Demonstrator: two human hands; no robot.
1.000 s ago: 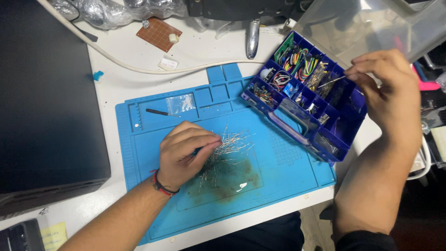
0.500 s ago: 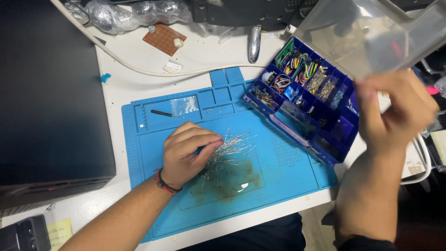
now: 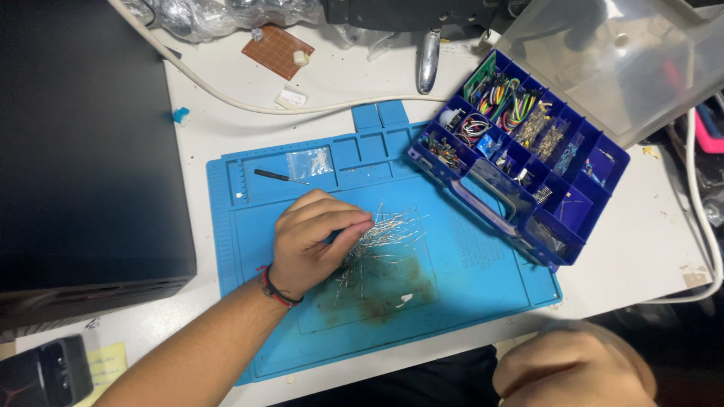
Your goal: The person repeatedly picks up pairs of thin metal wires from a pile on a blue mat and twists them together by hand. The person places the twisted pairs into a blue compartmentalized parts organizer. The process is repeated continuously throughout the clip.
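Down off the one blue box (image 3: 528,158) came the right hand (image 3: 573,369), curled; left hand (image 3: 313,241) pinches one wire pile (image 3: 381,241).

The mat (image 3: 467,286) at centre is bright blue with a brown stain. The leads (image 3: 381,245) are silver. The box (image 3: 581,218) at upper right is dark blue, its lid (image 3: 611,68) clear. The desk (image 3: 226,128) is white. The board (image 3: 277,51) at top is copper-brown.

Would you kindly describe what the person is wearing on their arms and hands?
Both hands are bare, with no gloves or rings visible. The left hand has a red and black braided band around its wrist, and the forearm is uncovered. The right hand is blurred at the frame's lower edge, and no sleeve shows there.
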